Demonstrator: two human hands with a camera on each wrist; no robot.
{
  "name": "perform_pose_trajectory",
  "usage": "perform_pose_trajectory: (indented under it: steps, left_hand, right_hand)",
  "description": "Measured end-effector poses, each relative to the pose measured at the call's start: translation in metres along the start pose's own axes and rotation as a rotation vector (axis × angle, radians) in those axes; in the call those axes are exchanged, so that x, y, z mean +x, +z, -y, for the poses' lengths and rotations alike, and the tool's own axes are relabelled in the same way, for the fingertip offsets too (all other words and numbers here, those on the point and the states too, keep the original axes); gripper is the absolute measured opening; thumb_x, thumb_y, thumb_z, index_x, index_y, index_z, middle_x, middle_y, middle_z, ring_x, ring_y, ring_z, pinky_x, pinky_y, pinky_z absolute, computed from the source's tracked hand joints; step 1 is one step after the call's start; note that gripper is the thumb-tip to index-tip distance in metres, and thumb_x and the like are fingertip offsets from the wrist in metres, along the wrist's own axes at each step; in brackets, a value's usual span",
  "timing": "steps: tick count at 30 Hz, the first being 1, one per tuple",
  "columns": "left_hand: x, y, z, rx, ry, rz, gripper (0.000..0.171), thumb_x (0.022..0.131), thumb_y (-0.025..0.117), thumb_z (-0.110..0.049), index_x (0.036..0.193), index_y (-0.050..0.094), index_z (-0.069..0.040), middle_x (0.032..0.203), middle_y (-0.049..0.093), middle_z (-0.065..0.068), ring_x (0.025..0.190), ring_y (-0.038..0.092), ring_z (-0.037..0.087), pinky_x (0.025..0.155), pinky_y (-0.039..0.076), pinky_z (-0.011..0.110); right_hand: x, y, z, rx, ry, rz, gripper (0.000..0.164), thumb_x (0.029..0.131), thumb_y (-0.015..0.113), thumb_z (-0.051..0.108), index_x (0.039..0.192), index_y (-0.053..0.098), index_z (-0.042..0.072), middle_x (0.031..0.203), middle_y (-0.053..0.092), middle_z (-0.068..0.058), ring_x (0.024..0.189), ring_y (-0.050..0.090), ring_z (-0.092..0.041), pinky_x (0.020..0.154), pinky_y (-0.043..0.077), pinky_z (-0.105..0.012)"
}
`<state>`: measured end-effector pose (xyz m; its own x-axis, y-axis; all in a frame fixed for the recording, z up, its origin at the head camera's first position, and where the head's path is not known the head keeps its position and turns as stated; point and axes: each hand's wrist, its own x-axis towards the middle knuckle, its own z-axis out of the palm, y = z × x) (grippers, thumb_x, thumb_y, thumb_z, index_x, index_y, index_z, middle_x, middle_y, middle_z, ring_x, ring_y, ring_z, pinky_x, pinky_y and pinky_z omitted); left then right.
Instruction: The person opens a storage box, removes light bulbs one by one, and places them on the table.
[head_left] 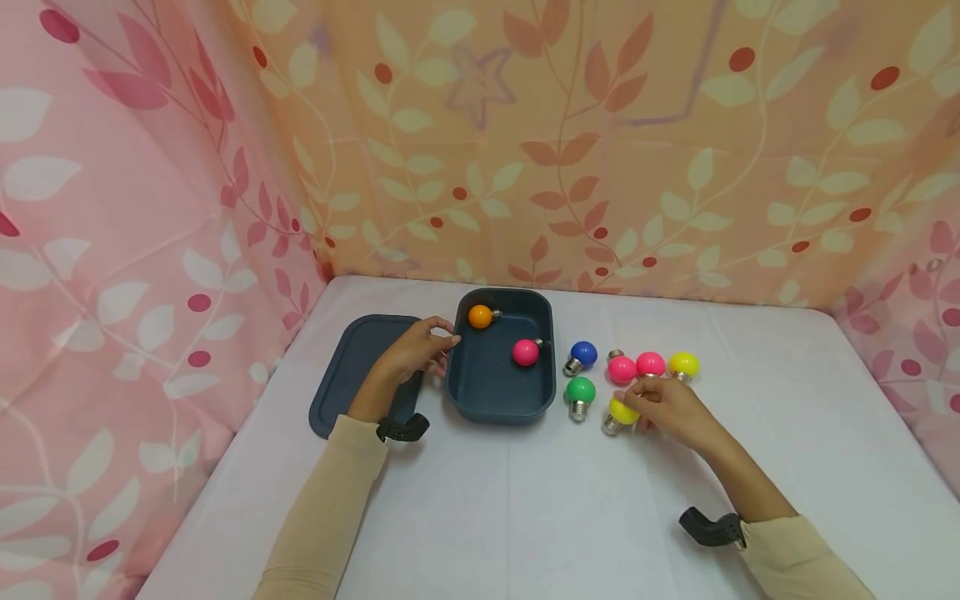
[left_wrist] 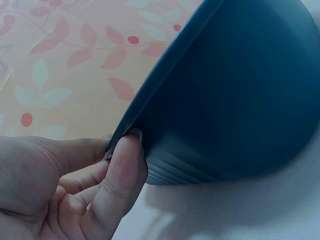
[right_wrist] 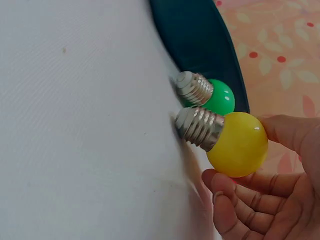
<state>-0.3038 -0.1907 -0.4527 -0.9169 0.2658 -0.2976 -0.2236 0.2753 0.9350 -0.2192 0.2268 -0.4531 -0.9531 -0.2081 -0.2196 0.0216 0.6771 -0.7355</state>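
Bulb (right_wrist: 240, 145), yellow and round, is being pinched between thumb and fingers by the right hand (head_left: 666, 407), its screw base pointing toward seven o'clock in the head view. Dark box (head_left: 487, 385) is lying toward ten o'clock from it, green bulb (head_left: 580, 390) sitting between. Left hand (head_left: 414, 348), nearer the box, is pinching its nine-o'clock rim.

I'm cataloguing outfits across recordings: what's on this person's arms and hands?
A plain beige fabric left sleeve and a matching right sleeve; a small, curved black left-wrist device and a matching right-wrist device. The left hand and right hand are ungloved.
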Motion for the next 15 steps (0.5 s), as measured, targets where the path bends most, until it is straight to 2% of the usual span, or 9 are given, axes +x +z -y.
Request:
perform_pose_trajectory:
  steps: [8, 15]
  left_hand:
    - [-0.0006, 0.0008, 0.0001, 0.0, -0.005, -0.007, 0.046, 0.093, 0.061, -0.027, 0.129, 0.044, -0.004, 0.082, 0.054, 0.017, 0.06, 0.058, 0.022, 0.065, 0.056, 0.045]
    - [0.0, 0.0008, -0.0003, 0.0, 0.007, -0.008, 0.045, 0.093, 0.061, -0.026, 0.128, 0.044, -0.004, 0.081, 0.054, 0.016, 0.061, 0.058, 0.022, 0.06, 0.057, 0.04]
  right_hand:
    - [0.0048, 0.0054, -0.0072, -0.002, -0.005, -0.033, 0.036, 0.092, 0.059, 0.04, 0.1, 0.065, 0.005, 0.067, 0.061, -0.009, 0.063, 0.056, -0.024, 0.055, 0.048, -0.028]
    - [0.0055, 0.0074, -0.0085, 0.009, -0.004, -0.045, 0.042, 0.091, 0.058, 0.044, 0.101, 0.064, 0.004, 0.068, 0.062, -0.009, 0.063, 0.057, -0.024, 0.056, 0.05, -0.029]
